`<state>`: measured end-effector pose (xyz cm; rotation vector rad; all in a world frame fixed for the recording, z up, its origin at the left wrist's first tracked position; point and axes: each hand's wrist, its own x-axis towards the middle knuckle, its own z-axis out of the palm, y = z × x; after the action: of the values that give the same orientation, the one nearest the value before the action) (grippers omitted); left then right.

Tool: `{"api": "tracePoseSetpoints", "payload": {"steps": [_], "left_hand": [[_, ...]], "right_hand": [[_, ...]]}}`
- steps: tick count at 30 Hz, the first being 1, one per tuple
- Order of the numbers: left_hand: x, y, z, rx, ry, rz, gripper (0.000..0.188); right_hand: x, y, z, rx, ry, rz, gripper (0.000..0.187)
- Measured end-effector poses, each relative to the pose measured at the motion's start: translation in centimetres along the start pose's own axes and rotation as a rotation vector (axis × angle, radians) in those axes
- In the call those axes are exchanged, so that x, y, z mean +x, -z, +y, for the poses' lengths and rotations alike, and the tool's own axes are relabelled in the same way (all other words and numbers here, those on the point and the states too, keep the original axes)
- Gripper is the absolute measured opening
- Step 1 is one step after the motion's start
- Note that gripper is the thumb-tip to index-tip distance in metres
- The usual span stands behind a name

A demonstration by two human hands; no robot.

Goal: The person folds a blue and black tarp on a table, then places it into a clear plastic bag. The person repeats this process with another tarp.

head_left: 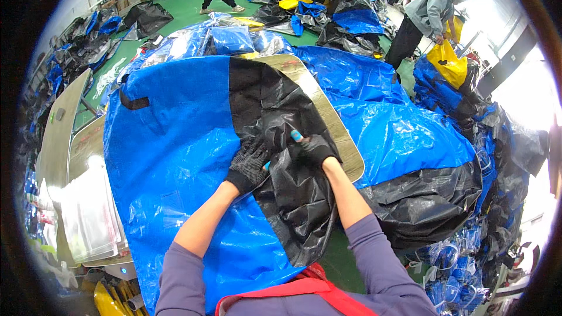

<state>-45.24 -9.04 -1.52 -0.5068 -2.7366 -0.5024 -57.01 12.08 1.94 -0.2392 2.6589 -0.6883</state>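
Left hand (249,164) laid flat, fingers spread, and right hand (316,149) curled, whether gripping cannot tell, both on the black panel of one blue-and-black sheet (175,134) draped over the table (350,153). Judged risk: glossy sheet slips toward the wearer, dragged by its near overhang, if hand pressure eases. Count, outward: two gloved hands, one sheet, one black strap (134,103), two people (430,14) beyond.

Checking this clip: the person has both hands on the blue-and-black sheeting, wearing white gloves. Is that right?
Not quite: the gloves are black, not white, as the head view shows. Both hands are indeed on the blue-and-black sheeting.
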Motion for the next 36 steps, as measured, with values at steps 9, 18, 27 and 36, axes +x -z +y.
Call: {"api": "tracePoseSetpoints", "payload": {"steps": [9, 18, 27, 36], "left_hand": [[-0.8, 0.0, -0.6, -0.003, -0.061, 0.059, 0.050], [-0.8, 1.1, 0.0, -0.025, -0.067, 0.021, 0.055], [-0.6, 1.1, 0.1, -0.015, -0.033, 0.076, 0.048], [-0.3, -0.7, 1.4, 0.149, 0.085, -0.029, 0.045]], "right_hand": [[0.3, -0.7, -1.4, -0.026, 0.337, 0.283, 0.043], [-1.0, -1.1, 2.0, -0.306, 0.401, 0.439, 0.055], [-2.0, 16.0, 4.7, -0.510, 0.400, 0.820, 0.023], [-3.8, 7.4, 1.7, -0.387, 0.303, -0.015, 0.055]]}}
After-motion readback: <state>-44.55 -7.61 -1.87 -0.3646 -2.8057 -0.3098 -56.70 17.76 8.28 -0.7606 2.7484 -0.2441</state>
